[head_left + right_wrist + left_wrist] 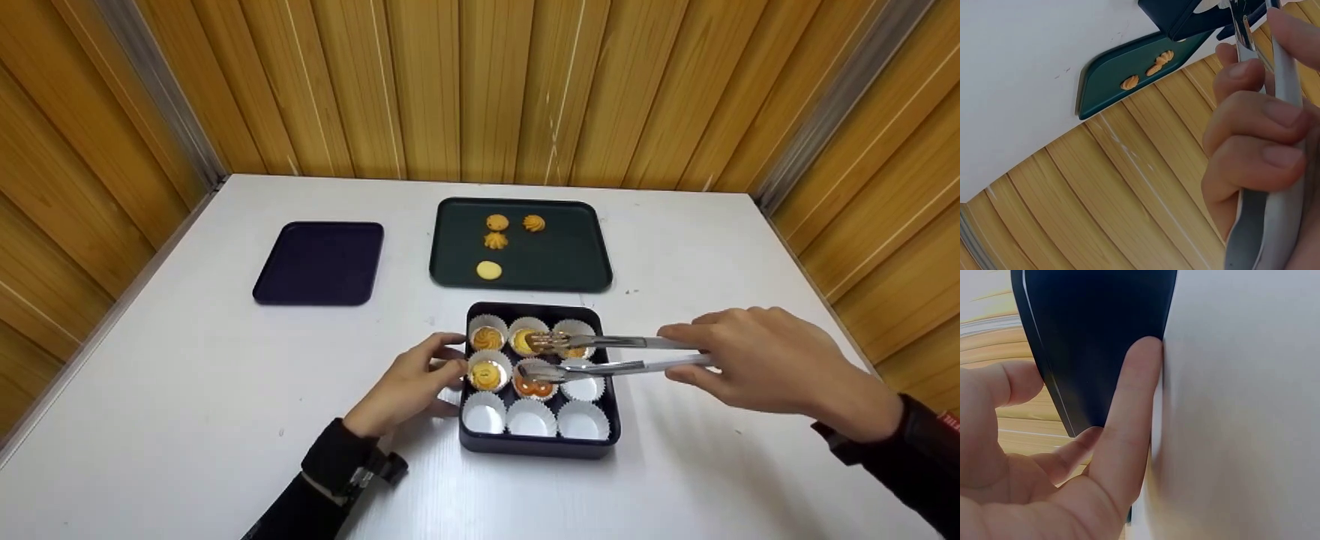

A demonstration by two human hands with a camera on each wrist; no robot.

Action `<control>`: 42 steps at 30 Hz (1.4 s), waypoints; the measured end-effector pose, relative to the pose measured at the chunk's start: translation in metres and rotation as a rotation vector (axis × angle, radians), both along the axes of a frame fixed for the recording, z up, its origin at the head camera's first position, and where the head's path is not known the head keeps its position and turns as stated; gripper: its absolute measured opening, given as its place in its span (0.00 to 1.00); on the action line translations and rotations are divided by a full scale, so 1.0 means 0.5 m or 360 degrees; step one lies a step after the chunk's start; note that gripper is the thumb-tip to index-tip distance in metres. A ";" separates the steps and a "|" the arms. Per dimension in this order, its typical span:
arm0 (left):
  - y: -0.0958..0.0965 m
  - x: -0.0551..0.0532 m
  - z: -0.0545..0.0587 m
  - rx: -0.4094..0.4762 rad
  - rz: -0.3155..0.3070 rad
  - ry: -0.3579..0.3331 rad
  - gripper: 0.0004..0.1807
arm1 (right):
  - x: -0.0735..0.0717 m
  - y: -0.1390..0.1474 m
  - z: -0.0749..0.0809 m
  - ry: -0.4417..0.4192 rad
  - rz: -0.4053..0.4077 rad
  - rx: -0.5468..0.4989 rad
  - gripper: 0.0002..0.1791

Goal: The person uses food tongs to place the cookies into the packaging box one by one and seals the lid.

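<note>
A dark navy box holds white paper cups in rows of three. Swirled cookies fill cups at the back and the middle left; orange-red pieces lie in the centre cup. The front row of paper cups contains nothing. My right hand grips metal tongs, whose arms are spread above the back and middle rows. Whether the tips touch a cookie is unclear. Against the box's left wall rests my left hand, its fingers extended along the side and the thumb near the rim.
Behind the box, a dark green tray carries several cookies, among them a pale round one. A flat navy tray or lid lies at the back left. Wood-panelled walls enclose the white table.
</note>
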State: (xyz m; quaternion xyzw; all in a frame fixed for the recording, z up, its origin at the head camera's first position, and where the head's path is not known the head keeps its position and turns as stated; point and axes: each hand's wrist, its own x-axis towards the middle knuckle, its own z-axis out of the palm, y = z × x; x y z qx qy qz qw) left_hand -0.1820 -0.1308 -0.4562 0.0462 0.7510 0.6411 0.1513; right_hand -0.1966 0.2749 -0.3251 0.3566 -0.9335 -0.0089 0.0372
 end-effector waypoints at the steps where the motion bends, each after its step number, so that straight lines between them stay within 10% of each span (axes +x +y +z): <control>1: 0.000 0.000 0.000 -0.0006 0.0000 0.0004 0.31 | -0.005 0.003 0.004 -0.0016 -0.0013 -0.0017 0.15; 12: 0.000 -0.001 -0.001 0.0003 0.0006 -0.0013 0.32 | -0.108 0.014 0.020 -0.0138 -0.0338 -0.0200 0.24; 25: 0.002 -0.001 -0.005 0.0021 0.0011 -0.0035 0.31 | -0.295 -0.057 -0.084 -0.0279 -0.0764 -0.0334 0.33; 42: 0.001 -0.002 -0.004 0.0028 0.0012 -0.0040 0.31 | -0.347 -0.127 -0.120 -0.0195 -0.0816 -0.0272 0.28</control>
